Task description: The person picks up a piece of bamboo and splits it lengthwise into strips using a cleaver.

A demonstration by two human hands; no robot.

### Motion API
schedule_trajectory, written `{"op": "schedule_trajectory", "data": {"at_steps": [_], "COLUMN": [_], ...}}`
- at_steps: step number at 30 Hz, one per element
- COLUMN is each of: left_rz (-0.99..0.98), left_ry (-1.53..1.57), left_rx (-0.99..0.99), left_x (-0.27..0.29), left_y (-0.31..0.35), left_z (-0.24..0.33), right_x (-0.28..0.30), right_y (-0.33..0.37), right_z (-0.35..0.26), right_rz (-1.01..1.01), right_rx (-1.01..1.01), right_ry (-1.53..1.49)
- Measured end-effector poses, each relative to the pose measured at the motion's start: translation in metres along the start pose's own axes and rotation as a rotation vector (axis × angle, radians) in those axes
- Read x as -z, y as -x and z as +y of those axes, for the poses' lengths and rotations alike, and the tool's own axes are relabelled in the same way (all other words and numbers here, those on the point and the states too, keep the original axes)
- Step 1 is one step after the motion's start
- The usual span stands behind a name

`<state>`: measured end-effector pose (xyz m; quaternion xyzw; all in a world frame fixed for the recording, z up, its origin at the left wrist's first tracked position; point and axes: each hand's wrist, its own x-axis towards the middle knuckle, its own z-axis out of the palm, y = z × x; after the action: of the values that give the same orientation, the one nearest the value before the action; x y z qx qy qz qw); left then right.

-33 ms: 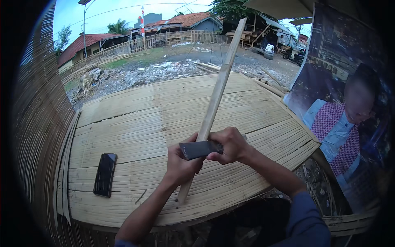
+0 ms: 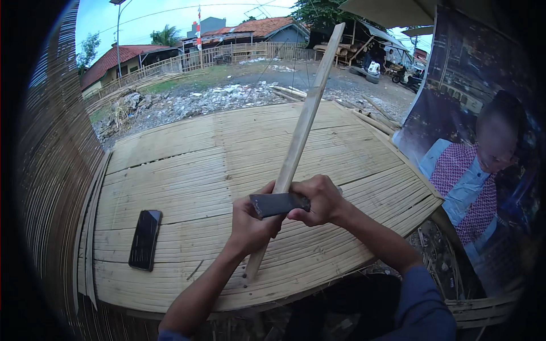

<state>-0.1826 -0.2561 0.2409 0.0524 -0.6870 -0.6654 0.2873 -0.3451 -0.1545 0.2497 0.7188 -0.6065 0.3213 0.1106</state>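
Left hand (image 2: 250,224) clamps bamboo strip (image 2: 301,128) mid-lower; strip slants up beyond grip. Right hand (image 2: 321,199) grips knife (image 2: 276,203) across strip. Risk: blade slipping toward left fingers.

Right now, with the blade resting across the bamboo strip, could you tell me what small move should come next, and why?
Probably a short push of the dark blade along the bamboo strip, away from the body. The right hand holds the blade against the strip, and the left hand grips the strip just below it.
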Motion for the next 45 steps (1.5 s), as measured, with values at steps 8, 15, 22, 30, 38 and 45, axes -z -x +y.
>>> {"op": "schedule_trajectory", "data": {"at_steps": [8, 15, 22, 30, 38, 45], "left_rz": [0.012, 0.048, 0.126, 0.143, 0.132, 0.310], "left_ry": [0.101, -0.347, -0.583, -0.228, -0.338, -0.488], "left_rx": [-0.058, -0.364, -0.338, -0.031, -0.051, -0.404], "left_x": [0.010, 0.004, 0.005, -0.003, 0.015, 0.015], "left_y": [0.001, -0.002, -0.005, 0.004, -0.008, -0.009], "left_z": [-0.001, -0.017, -0.012, -0.012, -0.012, -0.028], "right_x": [0.002, -0.001, -0.005, 0.025, 0.004, -0.011], "right_y": [-0.001, 0.002, -0.001, -0.019, -0.007, -0.008], "right_z": [-0.001, -0.005, 0.000, 0.021, 0.015, 0.002], "right_rz": [-0.024, -0.018, 0.043, 0.212, 0.053, 0.048], "right_rx": [0.047, 0.057, 0.056, -0.300, -0.141, -0.120], "right_ry": [0.079, 0.070, 0.267, 0.374, 0.296, 0.282]}}
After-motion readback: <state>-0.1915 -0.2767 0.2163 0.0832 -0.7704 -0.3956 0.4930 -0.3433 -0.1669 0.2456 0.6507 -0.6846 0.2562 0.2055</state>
